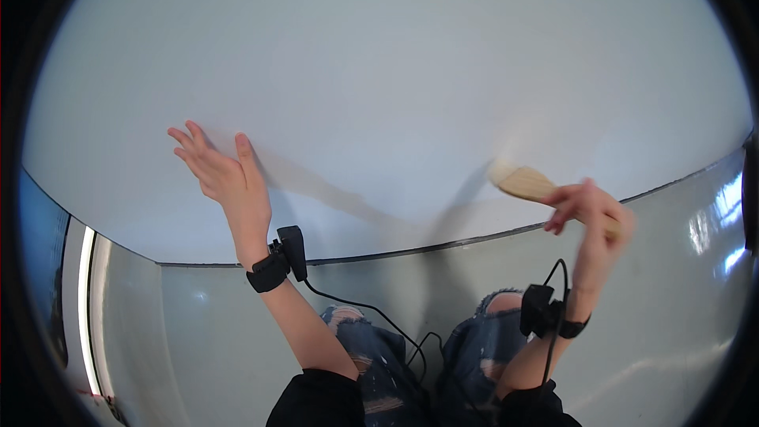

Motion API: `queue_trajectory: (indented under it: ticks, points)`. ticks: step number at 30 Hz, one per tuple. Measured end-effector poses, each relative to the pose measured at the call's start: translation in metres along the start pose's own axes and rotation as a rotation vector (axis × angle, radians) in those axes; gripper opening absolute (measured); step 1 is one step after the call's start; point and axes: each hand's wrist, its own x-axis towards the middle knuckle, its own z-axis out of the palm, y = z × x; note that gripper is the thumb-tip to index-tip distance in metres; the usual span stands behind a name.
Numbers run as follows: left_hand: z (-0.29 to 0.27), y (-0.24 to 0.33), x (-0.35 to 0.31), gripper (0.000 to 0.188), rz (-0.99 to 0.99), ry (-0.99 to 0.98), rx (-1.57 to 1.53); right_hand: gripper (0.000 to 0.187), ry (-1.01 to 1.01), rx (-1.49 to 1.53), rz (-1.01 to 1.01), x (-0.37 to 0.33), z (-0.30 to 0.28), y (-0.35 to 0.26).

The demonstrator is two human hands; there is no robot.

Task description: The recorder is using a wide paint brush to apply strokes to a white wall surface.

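Observation:
My right hand (593,217) is closed round the wooden handle of a brush (528,183). Its pale bristles point up and to the left, over a broad white surface (379,95); whether they touch it I cannot tell. Some motion blur softens the bristles and the fingers. On the left, my left hand (229,174) is open and holds nothing, its fingers spread and thumb raised against the white surface. A shadow stretches across that surface to the right of this hand.
A dark edge (395,253) runs along the near side of the white surface, with a glossy pale green floor (237,332) below it. Each wrist carries a black strapped device (291,253) with a cable hanging near my knees. A bright vertical strip (87,308) stands at far left.

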Motion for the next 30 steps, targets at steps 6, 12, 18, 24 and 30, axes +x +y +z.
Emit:
queue_trajectory:
  ticks: [6, 12, 18, 24, 30]
  points:
    - [-0.005, -0.001, 0.003, 0.08, 0.021, 0.014, -0.006, 0.04, 0.222, 0.235, -0.465, 0.0, -0.017, 0.001]
    - [-0.002, 0.001, 0.0, 0.08, 0.02, 0.005, -0.019, 0.037, 0.238, 0.022, -0.342, 0.013, 0.0, 0.019]
    - [0.001, 0.002, 0.0, 0.08, 0.017, 0.006, -0.007, 0.038, 0.18, 0.001, -0.257, 0.01, -0.01, 0.009]
    - [0.002, -0.001, 0.002, 0.079, 0.023, 0.007, -0.025, 0.041, 0.077, 0.047, -0.025, 0.01, -0.013, 0.015]
    - [-0.004, 0.007, 0.006, 0.076, 0.026, 0.094, -0.164, 0.042, -0.041, -0.002, 0.184, 0.013, -0.011, 0.034]
